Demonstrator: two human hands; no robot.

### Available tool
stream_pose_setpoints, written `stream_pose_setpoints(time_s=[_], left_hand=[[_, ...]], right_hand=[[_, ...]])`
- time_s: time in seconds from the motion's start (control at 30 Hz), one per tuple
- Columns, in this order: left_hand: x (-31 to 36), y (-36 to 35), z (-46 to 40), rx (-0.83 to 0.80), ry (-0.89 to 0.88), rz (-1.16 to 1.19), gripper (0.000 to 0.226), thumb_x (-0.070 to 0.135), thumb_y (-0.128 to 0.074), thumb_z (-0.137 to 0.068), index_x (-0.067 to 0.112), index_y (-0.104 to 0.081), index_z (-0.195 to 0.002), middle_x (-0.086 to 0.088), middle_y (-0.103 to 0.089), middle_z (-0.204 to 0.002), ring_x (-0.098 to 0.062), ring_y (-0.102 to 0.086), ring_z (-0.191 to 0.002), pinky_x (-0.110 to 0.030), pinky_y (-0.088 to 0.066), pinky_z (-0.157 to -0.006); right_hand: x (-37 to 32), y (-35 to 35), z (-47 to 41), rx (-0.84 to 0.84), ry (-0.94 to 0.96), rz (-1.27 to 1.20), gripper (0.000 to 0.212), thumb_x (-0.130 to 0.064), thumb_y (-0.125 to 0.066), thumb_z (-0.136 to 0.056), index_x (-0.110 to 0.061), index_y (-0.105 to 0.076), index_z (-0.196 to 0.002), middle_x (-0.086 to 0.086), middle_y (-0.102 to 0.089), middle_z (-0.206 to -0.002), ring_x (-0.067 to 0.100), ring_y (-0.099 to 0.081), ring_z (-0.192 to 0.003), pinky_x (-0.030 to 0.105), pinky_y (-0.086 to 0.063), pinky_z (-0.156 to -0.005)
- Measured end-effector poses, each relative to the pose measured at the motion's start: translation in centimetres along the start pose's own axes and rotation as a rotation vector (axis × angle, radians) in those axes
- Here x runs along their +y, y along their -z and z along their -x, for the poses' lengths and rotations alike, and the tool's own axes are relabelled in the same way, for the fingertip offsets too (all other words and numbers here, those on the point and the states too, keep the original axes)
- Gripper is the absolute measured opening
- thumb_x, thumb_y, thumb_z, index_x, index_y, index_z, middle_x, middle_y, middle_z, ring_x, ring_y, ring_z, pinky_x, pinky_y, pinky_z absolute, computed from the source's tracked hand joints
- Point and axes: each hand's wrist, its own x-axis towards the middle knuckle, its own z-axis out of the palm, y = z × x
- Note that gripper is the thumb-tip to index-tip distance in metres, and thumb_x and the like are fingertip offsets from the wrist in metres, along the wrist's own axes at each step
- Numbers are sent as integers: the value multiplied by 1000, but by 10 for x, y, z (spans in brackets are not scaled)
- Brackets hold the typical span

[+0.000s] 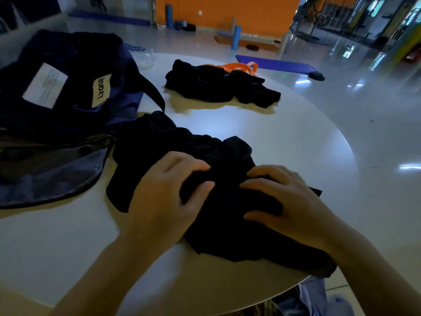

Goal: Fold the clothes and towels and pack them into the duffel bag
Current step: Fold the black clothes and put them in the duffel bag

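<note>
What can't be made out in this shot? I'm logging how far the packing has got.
- Head view: inside of the navy fabric duffel bag is too dark to see any contents.
- Dark crumpled garment: type unclear; the left hand and right hand cover its middle.
- Black clothes pile: item count unclear; it hides part of the orange band.

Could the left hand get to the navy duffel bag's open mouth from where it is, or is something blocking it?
Probably yes. The left hand grips the crumpled black garment, and the navy fabric duffel bag lies right beside that garment on the round white table, nothing between.
</note>
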Motion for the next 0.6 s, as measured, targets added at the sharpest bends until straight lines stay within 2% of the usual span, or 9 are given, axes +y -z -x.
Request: stream_pose_setpoints(time_s=[0.07,0.1,0.2,0.27,0.37,0.43,0.5,0.57,0.6], left_hand=[[8,-9,-1,-39,-57,-3,35,45,-53,-85,18,-68,-101,11,-58,-102,0,-54,-91,-12,-45,-86],[11,-14,-2,-61,-80,-13,37,48,-53,-85,18,-69,-101,9,-61,-103,-3,-56,-91,-18,-48,-84],[21,-27,-9,-100,-90,-70,52,63,-52,-81,20,-67,-106,8,-64,-105,-7,-59,-92,-28,-51,-81],[22,-34,-18,-77,-89,-89,52,61,-54,-80,19,-65,-108,5,-66,-104,-11,-62,-89,-31,-54,-77],[17,-29,-36,-5,-68,-46,35,45,-54,-85,17,-67,-100,7,-67,-94,-7,-61,-84,-16,-49,-74],[11,-17,-46,16,-83,34,35,44,-51,-86,15,-68,-97,9,-65,-93,-3,-58,-86,-11,-45,-76],[6,-3,-51,-24,-105,111,35,44,-54,-88,13,-69,-95,10,-65,-96,-1,-58,-90,-9,-44,-80],[1,12,-52,-76,17,334,24,44,-64,-85,20,-69,-87,16,-64,-84,1,-61,-80,-7,-44,-72],[-1,20,-52,-107,138,552,16,39,-67,-84,24,-69,-80,14,-63,-74,0,-61,-70,-9,-45,-65]], right_hand=[[4,-6,-6,-34,-7,43,33,-49,-46,-88,-28,-66,-104,-7,-58,-119,14,-52,-113,39,-43,-97],[5,-5,-10,-25,-13,-16,28,-42,-46,-89,-26,-67,-99,-8,-61,-113,12,-56,-107,38,-47,-93],[-3,15,-27,77,-128,-298,10,-27,-51,-91,-27,-61,-94,-15,-64,-89,3,-61,-83,18,-49,-73],[-8,33,-39,224,-181,-362,12,-19,-53,-92,-30,-56,-90,-13,-64,-82,3,-61,-77,16,-46,-67],[-12,65,-58,369,-176,-337,12,-15,-56,-92,-27,-58,-92,-11,-64,-77,-2,-60,-73,8,-41,-64],[-12,84,-71,358,-142,-316,11,-15,-56,-93,-26,-58,-93,-15,-63,-81,-7,-59,-74,3,-38,-65],[-10,97,-84,313,-108,-329,9,-20,-56,-93,-27,-61,-94,-12,-64,-88,-2,-60,-79,4,-40,-69],[-7,102,-98,246,-91,-392,7,-24,-56,-94,-25,-63,-95,-11,-64,-90,1,-60,-80,8,-43,-71],[-5,99,-107,207,-93,-413,7,-25,-57,-94,-24,-63,-95,-11,-63,-90,-1,-60,-80,8,-42,-71]])
